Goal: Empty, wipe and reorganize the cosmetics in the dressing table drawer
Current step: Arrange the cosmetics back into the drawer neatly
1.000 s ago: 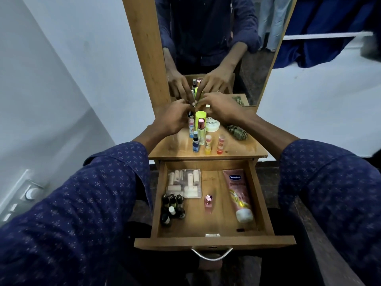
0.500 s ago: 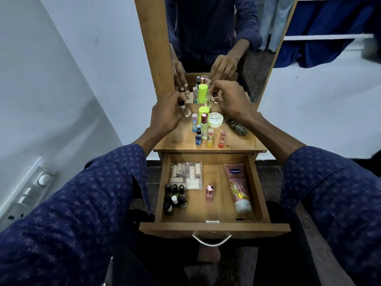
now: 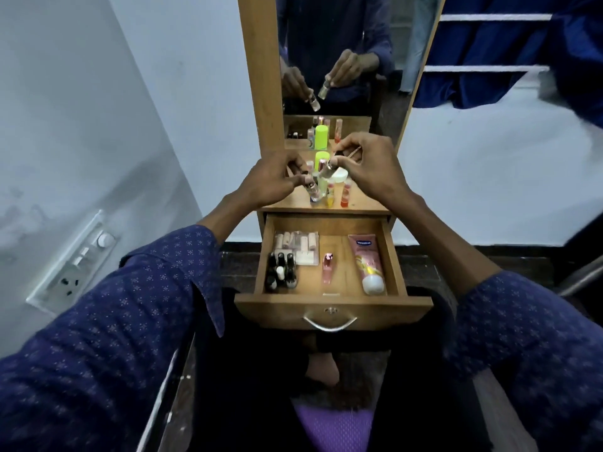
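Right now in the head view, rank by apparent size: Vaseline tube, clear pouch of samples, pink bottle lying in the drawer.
1. Vaseline tube and clear pouch: look about alike, the tube longer, the pouch wider, so unranked.
2. Pink bottle: clearly smallest.
All lie in the drawer, similarly near.

— What sits where in the drawer (image 3: 329, 306)?

— A pack of small tubes (image 3: 296, 246) lies at the back left, with a cluster of little bottles (image 3: 281, 274) just in front of it. A small bottle (image 3: 327, 268) lies in the middle, and the lotion tube (image 3: 367, 264) lies along the right side, cap toward the front.

— And above it?

— The tabletop (image 3: 365, 205) behind the drawer carries a group of upright cosmetics (image 3: 329, 187), with the mirror (image 3: 329, 60) rising behind them.

— The hands?

— The left hand (image 3: 270, 179) holds one small vial (image 3: 312, 190) over the tabletop, the right hand (image 3: 370, 166) holds another vial (image 3: 327, 169) beside it, the two near each other above the standing group
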Demonstrator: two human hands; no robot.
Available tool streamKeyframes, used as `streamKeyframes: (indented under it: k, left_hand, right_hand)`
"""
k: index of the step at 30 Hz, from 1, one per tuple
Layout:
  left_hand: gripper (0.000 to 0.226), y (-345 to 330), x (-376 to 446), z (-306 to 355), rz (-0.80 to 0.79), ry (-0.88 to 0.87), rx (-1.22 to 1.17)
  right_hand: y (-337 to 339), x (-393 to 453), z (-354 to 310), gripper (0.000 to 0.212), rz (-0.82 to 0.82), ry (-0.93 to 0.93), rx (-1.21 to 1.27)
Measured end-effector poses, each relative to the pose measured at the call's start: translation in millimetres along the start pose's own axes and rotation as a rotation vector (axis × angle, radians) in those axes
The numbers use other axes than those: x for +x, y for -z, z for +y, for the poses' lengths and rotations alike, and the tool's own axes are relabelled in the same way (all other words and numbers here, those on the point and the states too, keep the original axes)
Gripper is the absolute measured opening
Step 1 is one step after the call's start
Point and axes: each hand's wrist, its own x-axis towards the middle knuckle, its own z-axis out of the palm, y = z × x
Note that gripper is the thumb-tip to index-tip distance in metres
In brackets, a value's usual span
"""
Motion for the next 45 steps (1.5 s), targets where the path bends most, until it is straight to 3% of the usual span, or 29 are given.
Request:
streamKeyframes:
  k: [5,11,16,24,28,36,40,45]
  left_hand:
    - [0.018,-9.7,-63.3,-2.6,-0.246,0.018,0.027]
    - [0.015,-31.7,-128.2,-24.8,-0.287,0.1,0.102]
    - [0.02,-45.8,-148.7,-35.7,-0.293,0.135,0.198]
    - [0.018,-60.1,-149.7,-44.9,-0.362,0.167,0.265]
    - [0.016,-64.7,-148.8,-43.8,-0.384,0.156,0.278]
    - [0.016,-68.9,-145.7,-47.5,-0.371,0.1,0.372]
    - [0.019,-68.7,-147.4,-48.1,-0.356,0.094,0.402]
    - [0.022,-66.2,-150.3,-48.8,-0.343,0.098,0.397]
  right_hand:
    - [-11.8,-64.1,-31.3,0.014,-0.254,-0.069,-0.026]
    - [-58.9,-124.4,-45.5,0.018,-0.456,-0.248,-0.087]
    - [-88.1,-148.6,-46.6,0.014,-0.441,-0.412,-0.109]
    - [-123.7,-158.9,-43.5,0.032,-0.423,-0.593,-0.036]
    - [-136.3,-161.4,-39.1,0.027,-0.429,-0.634,-0.002]
    - [-145.4,-152.3,-27.6,0.035,-0.618,-0.785,0.078]
    - [-141.0,-146.8,-27.0,0.01,-0.781,-0.765,-0.023]
    - [-147.1,-143.1,-24.0,0.007,-0.758,-0.812,0.022]
